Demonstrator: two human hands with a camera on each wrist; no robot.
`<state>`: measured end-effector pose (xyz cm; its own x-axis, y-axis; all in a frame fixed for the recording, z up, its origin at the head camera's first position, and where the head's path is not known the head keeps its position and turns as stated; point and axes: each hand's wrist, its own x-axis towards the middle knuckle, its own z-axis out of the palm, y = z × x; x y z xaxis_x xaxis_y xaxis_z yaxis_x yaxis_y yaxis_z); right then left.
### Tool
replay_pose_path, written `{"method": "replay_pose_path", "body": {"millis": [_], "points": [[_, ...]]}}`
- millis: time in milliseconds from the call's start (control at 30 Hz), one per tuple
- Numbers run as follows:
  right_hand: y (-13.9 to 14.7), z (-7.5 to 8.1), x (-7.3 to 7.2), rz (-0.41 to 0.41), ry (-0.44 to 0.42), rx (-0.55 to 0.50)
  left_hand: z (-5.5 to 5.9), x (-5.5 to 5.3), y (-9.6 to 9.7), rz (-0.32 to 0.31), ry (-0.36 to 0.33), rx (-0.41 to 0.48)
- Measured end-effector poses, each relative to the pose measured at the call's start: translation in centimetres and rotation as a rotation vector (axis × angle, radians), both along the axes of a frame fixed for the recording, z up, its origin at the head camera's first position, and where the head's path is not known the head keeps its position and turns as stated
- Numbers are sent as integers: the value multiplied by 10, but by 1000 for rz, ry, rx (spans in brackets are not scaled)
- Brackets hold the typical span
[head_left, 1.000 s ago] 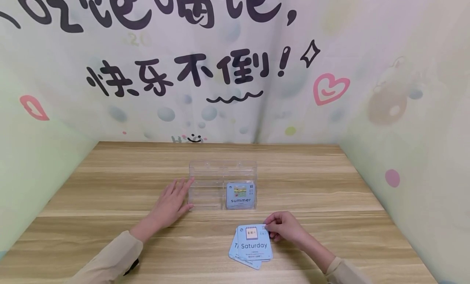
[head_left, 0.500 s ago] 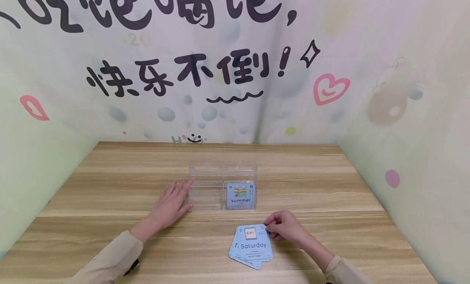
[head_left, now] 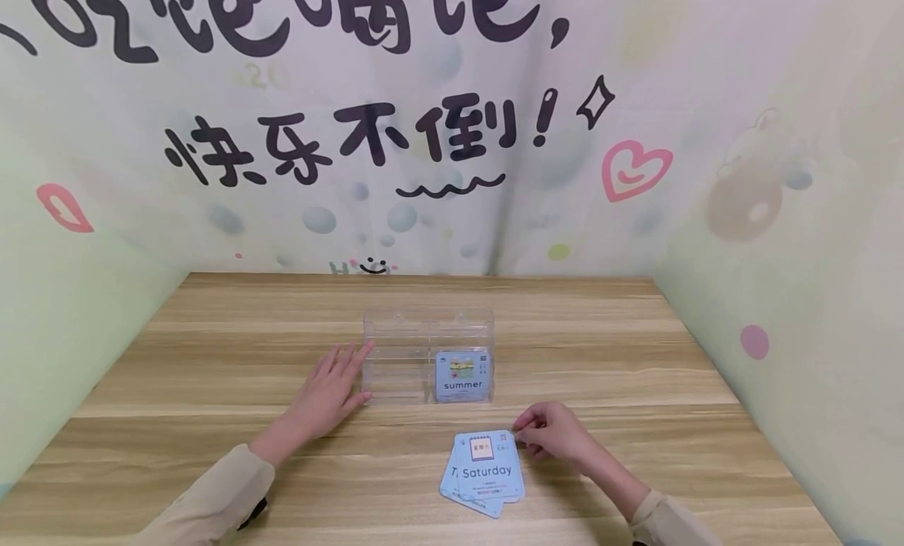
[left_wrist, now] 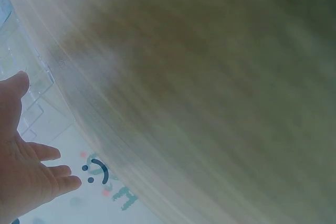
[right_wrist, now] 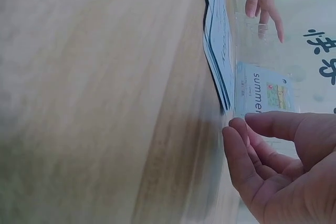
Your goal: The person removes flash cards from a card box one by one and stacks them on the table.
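Note:
A clear plastic card rack [head_left: 397, 373] stands on the table, with a blue "summer" flash card [head_left: 462, 377] in its lower right compartment. My left hand [head_left: 326, 393] touches the rack's left side with fingers spread and straight; the left wrist view shows its thumb by the clear plastic. In front of the rack lie fanned blue flash cards, a "Saturday" card [head_left: 489, 467] on top and another card [head_left: 476, 505] sticking out below. My right hand [head_left: 558, 436] is at the stack's upper right corner. In the right wrist view its loosely bent fingers [right_wrist: 244, 161] appear just off the cards' edge.
The wood-grain table [head_left: 636, 358] ends at a printed cloth wall [head_left: 424, 232] behind the rack. More cloth walls stand on the left and right. A small dark item [head_left: 253, 515] shows beneath the left sleeve.
My right hand has shifted slightly right, off the "Saturday" card's corner, and the printed code there now shows. That card has turned a little. The left hand and the rack have stayed put.

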<state>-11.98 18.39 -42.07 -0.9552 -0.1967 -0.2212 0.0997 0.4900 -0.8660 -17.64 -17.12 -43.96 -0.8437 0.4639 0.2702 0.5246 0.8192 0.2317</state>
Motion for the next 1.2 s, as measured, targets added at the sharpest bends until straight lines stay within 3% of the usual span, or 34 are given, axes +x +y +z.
{"method": "replay_pose_path", "body": {"millis": [700,1200], "points": [[5,14,-8,66,34,74,1,0,1,2,0,-1],[2,22,-17,78,120,171,2,1,1,5,-28,10]]}}
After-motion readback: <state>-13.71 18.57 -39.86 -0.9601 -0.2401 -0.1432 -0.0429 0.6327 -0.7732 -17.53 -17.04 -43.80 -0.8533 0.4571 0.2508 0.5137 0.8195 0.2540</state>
